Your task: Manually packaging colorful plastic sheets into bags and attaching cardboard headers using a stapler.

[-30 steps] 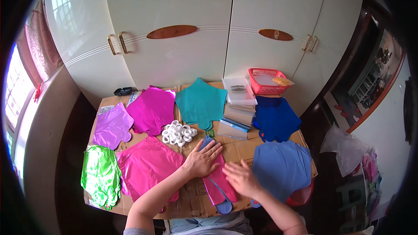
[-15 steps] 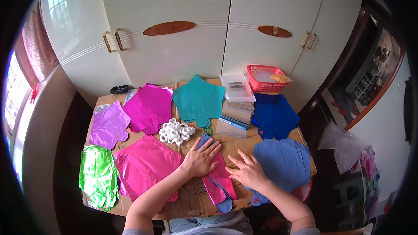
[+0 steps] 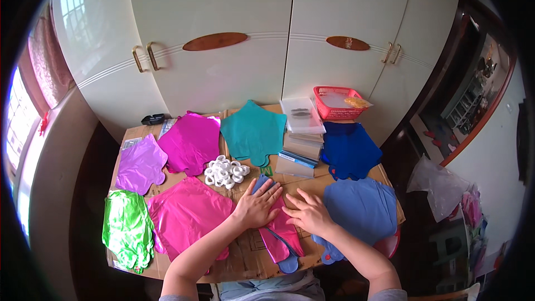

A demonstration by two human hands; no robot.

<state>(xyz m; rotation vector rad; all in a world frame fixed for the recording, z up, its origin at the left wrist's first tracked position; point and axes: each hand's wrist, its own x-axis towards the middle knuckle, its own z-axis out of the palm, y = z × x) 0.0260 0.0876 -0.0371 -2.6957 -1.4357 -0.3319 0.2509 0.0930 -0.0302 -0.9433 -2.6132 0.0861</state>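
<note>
A narrow folded piece of foil, pink with blue edges and looking like flat foil balloons, lies in front of me on the cardboard. My left hand rests flat on its upper part, fingers stretched and pointing away from me. Just to the right, my right hand is spread, its fingertips at the fold's right edge. To the left of the fold lies a pink foil stack; a periwinkle-blue foil stack lies right of my right hand. The part under my left palm is hidden.
Farther back are small white rings, teal, magenta and dark blue foil stacks. Lilac and green ones lie left. A card stack, clear box and red basket stand near the cabinet.
My right hand has moved slightly left, closer to the folded foil. My left hand stays pressed on it. The whole view has shifted a little.
</note>
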